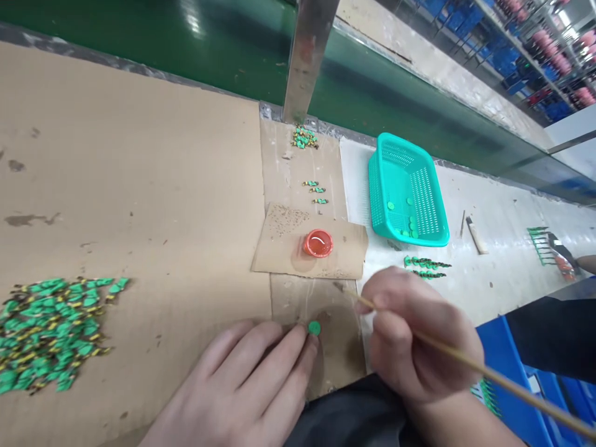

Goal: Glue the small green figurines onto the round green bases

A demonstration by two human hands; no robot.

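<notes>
My left hand (251, 379) is low in the middle of the view, fingers together, with a small round green piece (314, 327) at its fingertips. My right hand (419, 335) grips a thin wooden stick (447, 349) like a pen; the stick's dark tip points left, above and to the right of the green piece. Beyond the hands, a small red cup (319, 243) of liquid stands on a speckled cardboard piece (279, 248). Three small green and yellow pieces (318, 190) lie in a column behind the cup.
A turquoise basket (379, 205) holding several green discs stands right of the cup. Green and yellow pieces are heaped at the left (56, 329) and in a smaller pile (305, 137) by a metal post (310, 56). Another person's hand (585, 263) shows at the right edge.
</notes>
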